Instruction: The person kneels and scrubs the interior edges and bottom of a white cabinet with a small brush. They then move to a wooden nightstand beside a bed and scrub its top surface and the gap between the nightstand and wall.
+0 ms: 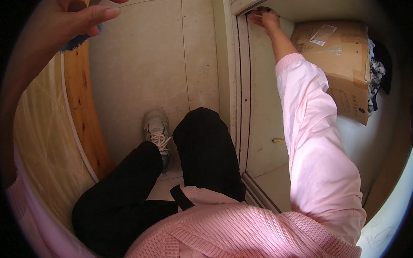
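Observation:
My right hand [267, 19] reaches to the far left corner inside a low cabinet. Its fingers are bent together around something thin and pale, too small to name. A cardboard box [329, 61] lies to the right of that forearm, with crumpled cloth [376, 75] spilling from its right end. Up at the top left, my left hand [82, 19] is raised, thumb and fingers apart with nothing visible between them. The upper edge cuts off part of its fingers. Behind that hand shows a fuzzy blue thing [76, 41], mostly hidden.
Double rails [244, 96] run along the cabinet's front edge. A small yellowish scrap [278, 140] lies on its floor. To the left stands a wooden bed side [80, 92] beside a pale yellow cover [47, 125]. My shoe [156, 130] rests on the tiled floor [140, 54].

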A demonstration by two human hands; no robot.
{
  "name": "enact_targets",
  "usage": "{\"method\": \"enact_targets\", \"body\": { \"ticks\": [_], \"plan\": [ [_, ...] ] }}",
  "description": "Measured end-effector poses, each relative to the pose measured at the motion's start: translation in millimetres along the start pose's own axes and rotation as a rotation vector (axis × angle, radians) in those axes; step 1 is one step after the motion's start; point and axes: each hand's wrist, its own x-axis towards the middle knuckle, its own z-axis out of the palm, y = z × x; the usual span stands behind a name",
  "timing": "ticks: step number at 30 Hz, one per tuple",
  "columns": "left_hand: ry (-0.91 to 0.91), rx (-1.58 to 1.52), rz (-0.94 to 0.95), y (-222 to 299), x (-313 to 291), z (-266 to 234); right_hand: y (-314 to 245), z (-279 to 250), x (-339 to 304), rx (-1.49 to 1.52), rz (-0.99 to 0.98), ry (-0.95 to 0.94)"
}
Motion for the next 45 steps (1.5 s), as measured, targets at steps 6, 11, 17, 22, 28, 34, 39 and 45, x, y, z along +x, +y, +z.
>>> {"method": "enact_targets", "body": {
  "ticks": [6, 11, 17, 22, 28, 34, 39, 45],
  "plan": [
    [-0.007, 0.032, 0.001, 1, 2, 0, 0, -5, -4, -0.121, 0.119, -0.038],
    [0.028, 0.051, 0.007, -2, 3, 3, 5, -12, -22, -0.25, 0.145, -0.155],
    [0.047, 0.06, 0.018, -3, 8, 3, 19, -25, -57, -0.297, 0.168, -0.209],
    [0.066, 0.07, 0.015, -4, 10, 7, 27, -33, -74, -0.349, 0.218, -0.246],
    [0.075, 0.079, 0.007, -5, 11, 8, 38, -40, -94, -0.315, 0.247, -0.247],
    [0.087, 0.069, 0.012, -2, 15, 3, 45, -49, -115, -0.368, 0.28, -0.321],
    [0.111, 0.057, 0.042, -2, 15, 3, 37, -56, -141, -0.53, 0.487, -0.556],
    [0.069, 0.106, 0.048, -1, 18, 1, 0, -73, -117, -0.202, 0.388, -0.443]
  ]
}}
